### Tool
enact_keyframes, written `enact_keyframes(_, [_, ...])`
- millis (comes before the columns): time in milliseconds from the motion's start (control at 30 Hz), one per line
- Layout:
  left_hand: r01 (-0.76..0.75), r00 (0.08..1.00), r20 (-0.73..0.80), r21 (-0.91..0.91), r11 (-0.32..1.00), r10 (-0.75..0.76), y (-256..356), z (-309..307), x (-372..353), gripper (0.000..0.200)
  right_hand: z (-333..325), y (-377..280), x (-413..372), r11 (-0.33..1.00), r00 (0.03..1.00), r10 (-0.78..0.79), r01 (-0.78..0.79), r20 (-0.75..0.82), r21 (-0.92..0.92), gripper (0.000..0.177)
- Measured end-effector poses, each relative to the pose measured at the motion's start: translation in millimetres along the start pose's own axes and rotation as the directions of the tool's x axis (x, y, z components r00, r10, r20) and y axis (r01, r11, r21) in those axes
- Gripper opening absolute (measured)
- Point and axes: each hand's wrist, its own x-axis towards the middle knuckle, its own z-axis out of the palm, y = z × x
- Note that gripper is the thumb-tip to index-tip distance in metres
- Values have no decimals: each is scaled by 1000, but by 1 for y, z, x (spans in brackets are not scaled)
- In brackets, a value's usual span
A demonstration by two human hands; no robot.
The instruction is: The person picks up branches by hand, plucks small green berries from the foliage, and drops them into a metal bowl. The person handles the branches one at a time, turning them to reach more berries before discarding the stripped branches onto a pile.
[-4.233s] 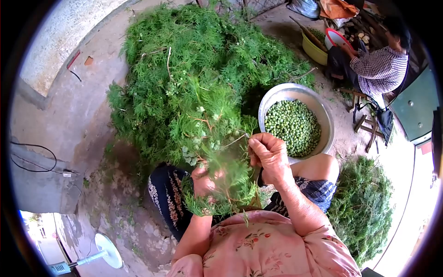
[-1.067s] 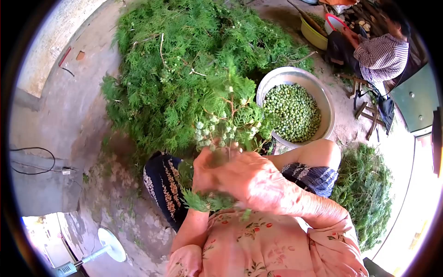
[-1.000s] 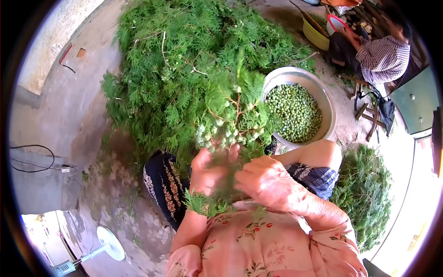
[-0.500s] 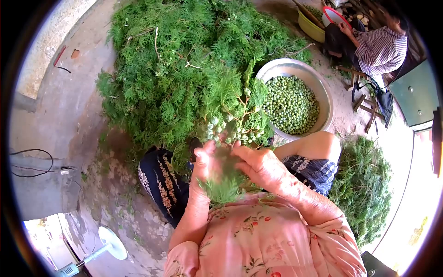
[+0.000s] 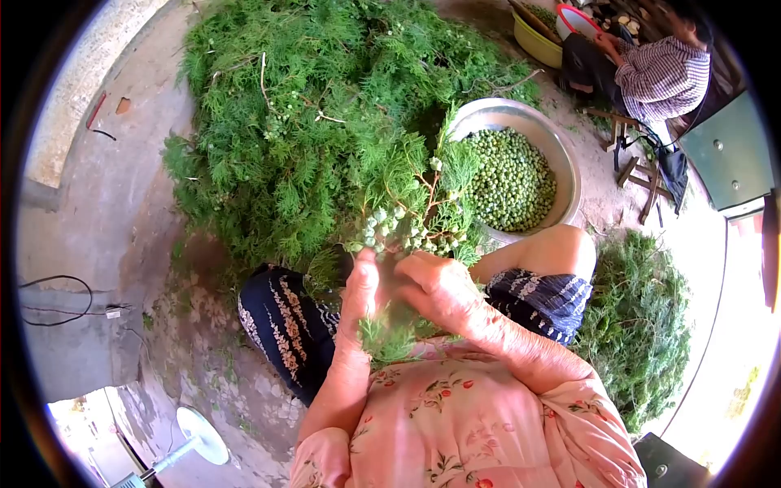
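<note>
A leafy conifer sprig (image 5: 435, 195) with pale green, knobbly cones (image 5: 382, 224) points away from me in front of my lap. My left hand (image 5: 360, 289) is closed around its lower part, thumb up beside the cones. Bent over the same stem, my right hand (image 5: 443, 289) has its fingers curled close to the cones; the fingertips are partly blurred. Loose feathery foliage (image 5: 390, 335) hangs below both hands, over my lap. Just beyond my right knee stands a wide metal basin (image 5: 569, 163), with many round green cones (image 5: 512, 179) in it.
A large heap of cut conifer branches (image 5: 277, 138) lies ahead. More greenery (image 5: 639, 325) is piled at right. At the upper right, a person (image 5: 663, 77) sits by a yellow basin (image 5: 537, 45) and a wooden stool (image 5: 639, 175). A white fan (image 5: 202, 435) stands lower left.
The whole view has shifted slightly. My right hand has moved a little closer to my left at the stem, and the hanging foliage has swung. The sprig stays held.
</note>
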Motion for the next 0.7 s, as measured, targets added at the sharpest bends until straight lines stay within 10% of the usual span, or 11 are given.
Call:
enact_keyframes(200, [-26, 999, -21, -62, 998, 25, -5, -5, 5, 39, 1, 0, -3, 999, 998, 26, -24, -52, 39, 20])
enact_keyframes(700, [-58, 989, -148, -205, 977, 27, 8, 25, 4, 36, 1, 12, -14, 988, 962, 104, -71, -252, 135, 17])
